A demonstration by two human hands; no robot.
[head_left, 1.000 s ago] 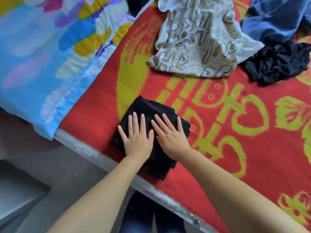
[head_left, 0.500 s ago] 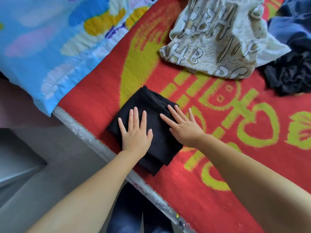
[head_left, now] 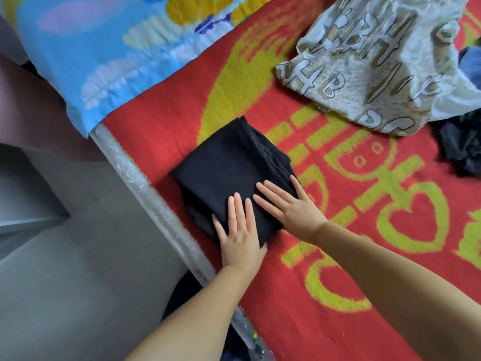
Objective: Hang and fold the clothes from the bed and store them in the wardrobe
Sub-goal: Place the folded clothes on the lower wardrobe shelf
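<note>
Both hands point(head_left: 240, 241) point(head_left: 294, 209) flat on folded blk garment point(head_left: 229, 168).

My left hand point(head_left: 240, 237) and my right hand point(head_left: 291, 207) lie flat on the folded black cloth point(head_left: 229, 173), near the edge of the bed point(head_left: 156, 204). To the right of the cloth the red blanket point(head_left: 338, 295) is bare, so a hand can pass there. Farther back the beige printed garment point(head_left: 369, 63) blocks the way, and a dark heap point(head_left: 463, 144) lies at the far right. The blue pillow point(head_left: 104, 56) closes the back left.
</note>
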